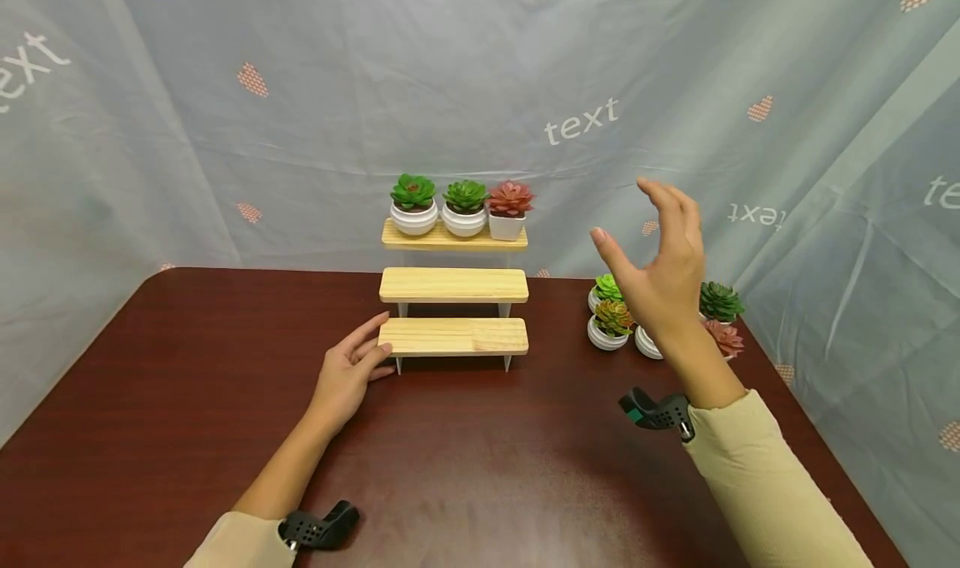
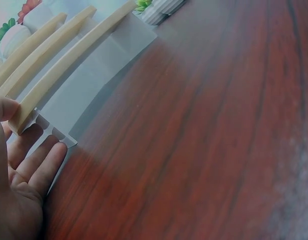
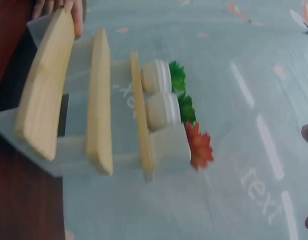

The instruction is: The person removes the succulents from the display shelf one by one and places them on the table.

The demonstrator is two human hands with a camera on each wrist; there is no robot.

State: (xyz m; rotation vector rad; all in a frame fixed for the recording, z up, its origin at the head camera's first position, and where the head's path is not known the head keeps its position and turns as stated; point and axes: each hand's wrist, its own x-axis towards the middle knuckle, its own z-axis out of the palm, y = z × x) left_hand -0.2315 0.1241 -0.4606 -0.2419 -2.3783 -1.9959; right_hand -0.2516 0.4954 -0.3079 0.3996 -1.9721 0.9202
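A three-tier display stand with light wooden boards and clear supports stands at the back of the table. My left hand holds the left end of its lowest board; in the left wrist view the thumb lies at the board's end and the fingers reach beside the clear support. Lined up on the top board are two green succulents in round white pots and a red succulent in a square white pot. Raised to the right of the stand, my right hand holds nothing, thumb and fingers spread apart.
Several more potted succulents stand at the back right of the table, partly hidden behind my right hand and forearm. A grey printed curtain hangs behind the dark reddish wooden table and along its sides.
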